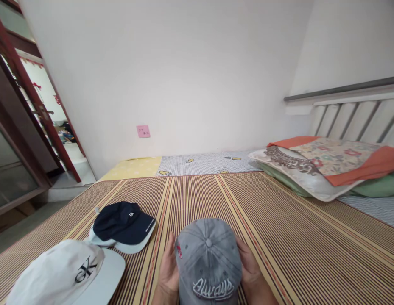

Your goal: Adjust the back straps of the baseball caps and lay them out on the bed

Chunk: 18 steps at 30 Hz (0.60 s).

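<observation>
Head view: a grey cap [209,254] is held between both hands at the lower middle of the picture, with its crown up and its "Always" lettering turned towards the wearer of the camera. Its side is gripped by the left hand [168,271], and the opposite side by the right hand [249,264]. Whether the cap is being held just above the woven mat [192,199] or is already rested on it cannot be told, and its brim is not shown.

To the left, a navy cap [118,222] has been laid on the mat, crown up, with a pale layer [131,247] showing beneath it; whether that is a second cap cannot be made out for certain. Nearer the camera, a white cap [57,271] with a pale brim is also laid down, partly cut off by the frame.

As a judgement, the handling is only partly done: the caps on the left are left untouched by either hand, while the grey one has yet to be released. How many stages are left cannot be judged from these things alone.
</observation>
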Tool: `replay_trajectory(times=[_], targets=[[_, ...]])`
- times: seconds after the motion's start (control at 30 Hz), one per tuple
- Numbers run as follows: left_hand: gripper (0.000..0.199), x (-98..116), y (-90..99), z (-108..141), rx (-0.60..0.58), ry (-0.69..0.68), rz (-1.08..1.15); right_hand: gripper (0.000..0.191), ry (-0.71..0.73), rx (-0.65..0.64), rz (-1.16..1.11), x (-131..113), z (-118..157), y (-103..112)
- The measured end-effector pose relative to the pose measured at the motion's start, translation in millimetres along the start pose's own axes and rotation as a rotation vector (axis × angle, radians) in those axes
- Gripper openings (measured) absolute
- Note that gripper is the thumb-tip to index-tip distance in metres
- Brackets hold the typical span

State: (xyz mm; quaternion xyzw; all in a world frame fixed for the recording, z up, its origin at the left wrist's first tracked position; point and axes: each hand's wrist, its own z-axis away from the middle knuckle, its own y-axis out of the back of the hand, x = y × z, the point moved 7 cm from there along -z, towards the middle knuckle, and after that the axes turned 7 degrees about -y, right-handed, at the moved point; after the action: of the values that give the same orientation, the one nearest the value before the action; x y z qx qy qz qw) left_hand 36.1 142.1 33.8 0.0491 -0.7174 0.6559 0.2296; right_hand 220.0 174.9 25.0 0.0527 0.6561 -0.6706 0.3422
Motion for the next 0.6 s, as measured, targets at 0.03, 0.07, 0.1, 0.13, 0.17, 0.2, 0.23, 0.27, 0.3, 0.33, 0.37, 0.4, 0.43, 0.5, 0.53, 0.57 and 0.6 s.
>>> replay_trajectory(times=[0.03, 0.07, 0.1, 0.13, 0.17, 0.2, 0.23, 0.27, 0.3, 0.33, 0.37, 0.4, 0.43, 0.5, 0.53, 0.57, 0.6], targets=[[0.041, 0, 4.5, -2, 0.054, 0.013, 0.005, 0.041, -0.011, 0.001, 0.007, 0, -1, 0], [0.039, 0, 8.4, -3, 0.105, 0.020, 0.010, 0.041, -0.030, 0.000, 0.019, 0, -2, 1], [0.041, 0, 11.7, -5, 0.149, 0.020, 0.016, 0.043, -0.048, 0.000, 0.030, 1, -2, 1], [0.044, 0, 14.4, -5, 0.187, 0.011, 0.022, 0.044, -0.057, 0.006, 0.039, 0, -3, 2], [0.046, 1, 16.5, -6, 0.217, 0.000, 0.028, 0.046, -0.060, 0.012, 0.046, 0, -4, 3], [0.047, 2, 18.1, -6, 0.237, -0.013, 0.033, 0.047, -0.061, 0.017, 0.054, 0, -4, 4], [0.046, 2, 19.4, -5, 0.250, -0.026, 0.038, 0.048, -0.058, 0.020, 0.064, -1, -4, 5], [0.045, 2, 20.1, -4, 0.254, -0.036, 0.043, 0.049, -0.054, 0.021, 0.076, -1, -4, 5], [0.042, 3, 20.5, -3, 0.250, -0.043, 0.045, 0.049, -0.050, 0.020, 0.088, -1, -4, 6], [0.039, 3, 20.5, -2, 0.243, -0.046, 0.044, 0.048, -0.046, 0.019, 0.098, -1, -3, 6], [0.036, 3, 20.3, -1, 0.235, -0.045, 0.040, 0.048, -0.043, 0.018, 0.105, -1, -3, 6], [0.033, 3, 19.8, 0, 0.231, -0.044, 0.034, 0.048, -0.040, 0.019, 0.110, -1, -2, 6], [0.031, 4, 19.3, 0, 0.234, -0.040, 0.026, 0.048, -0.039, 0.020, 0.112, -1, -2, 6], [0.031, 5, 18.7, -1, 0.274, -0.029, 0.010, 0.047, -0.038, 0.025, 0.111, -2, -3, 7], [0.032, 6, 18.9, -2, 0.311, -0.023, -0.003, 0.046, -0.040, 0.027, 0.109, -2, -5, 7], [0.034, 7, 19.2, -3, 0.353, -0.015, -0.018, 0.044, -0.046, 0.028, 0.104, -1, -7, 7], [0.037, 7, 19.1, -4, 0.389, -0.005, -0.033, 0.043, -0.054, 0.031, 0.099, 0, -9, 8]])
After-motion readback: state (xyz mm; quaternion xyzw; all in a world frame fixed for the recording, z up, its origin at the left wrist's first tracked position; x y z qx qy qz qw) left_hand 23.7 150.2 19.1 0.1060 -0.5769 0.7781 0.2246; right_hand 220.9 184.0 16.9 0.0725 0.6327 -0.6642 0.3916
